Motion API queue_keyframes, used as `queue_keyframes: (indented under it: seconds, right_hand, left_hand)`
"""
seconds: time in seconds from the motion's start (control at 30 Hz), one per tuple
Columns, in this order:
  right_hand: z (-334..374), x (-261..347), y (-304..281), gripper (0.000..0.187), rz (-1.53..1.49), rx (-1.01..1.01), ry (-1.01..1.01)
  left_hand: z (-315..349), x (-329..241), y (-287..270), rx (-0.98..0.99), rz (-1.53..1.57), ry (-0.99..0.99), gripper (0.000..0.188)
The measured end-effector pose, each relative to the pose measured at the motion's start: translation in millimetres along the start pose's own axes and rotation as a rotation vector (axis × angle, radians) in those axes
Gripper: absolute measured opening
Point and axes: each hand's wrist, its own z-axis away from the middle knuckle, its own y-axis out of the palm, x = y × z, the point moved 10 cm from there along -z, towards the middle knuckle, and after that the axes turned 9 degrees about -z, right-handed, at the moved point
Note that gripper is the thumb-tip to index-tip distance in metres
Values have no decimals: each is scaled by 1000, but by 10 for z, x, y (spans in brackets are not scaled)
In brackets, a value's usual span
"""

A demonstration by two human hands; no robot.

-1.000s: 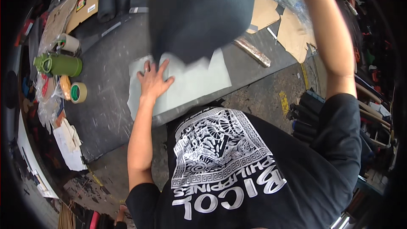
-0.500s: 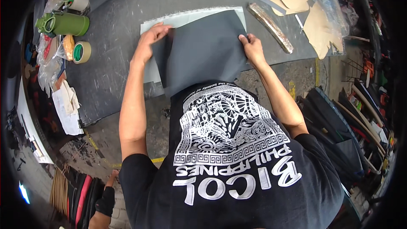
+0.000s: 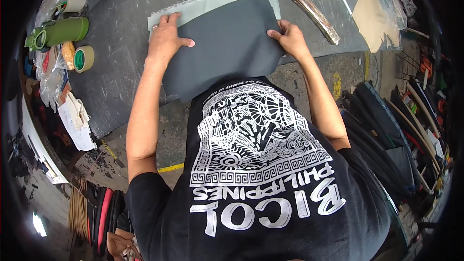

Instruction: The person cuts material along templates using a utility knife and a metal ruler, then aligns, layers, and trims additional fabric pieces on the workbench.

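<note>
A dark grey sheet [image 3: 222, 43] of flexible material lies over a pale sheet [image 3: 208, 3] on the table, its near edge reaching my shirt. The pale sheet shows along the far side, with a frayed edge. My left hand [image 3: 166, 41] rests at the dark sheet's left edge, fingers stretched over the pale sheet and thumb apart on the dark one. At the right edge, my right hand [image 3: 291, 38] grips the dark sheet with the thumb on top; its curled fingertips are partly hidden.
A long plastic-wrapped bar [image 3: 311, 14] lies right of the sheets, near cut brown card pieces [image 3: 374, 19]. On the left of the dark table [image 3: 116, 63] are a green flask [image 3: 63, 32], a tape roll [image 3: 85, 59] and papers [image 3: 75, 121]. Long dark pieces [image 3: 374, 140] stand stacked at right.
The dark sheet, bent up before, now lies flatter over the pale one. My left hand has gone from its raised left edge to lying spread there. My right hand keeps its hold.
</note>
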Motion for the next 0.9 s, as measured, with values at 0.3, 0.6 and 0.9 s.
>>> queue_keyframes:
  seconds: [0.3, 0.6, 0.9]
  right_hand:
    - [62, 35, -82, 51, 289, -145, 174]
    - [130, -174, -112, 50, 253, -58, 255]
    - [174, -177, -18, 39, 100, -161, 170]
  left_hand:
    - [11, 135, 57, 390, -173, -55, 79]
    - [269, 921, 355, 331, 417, -122, 62]
    - [487, 1345, 608, 59, 1116, -659, 61]
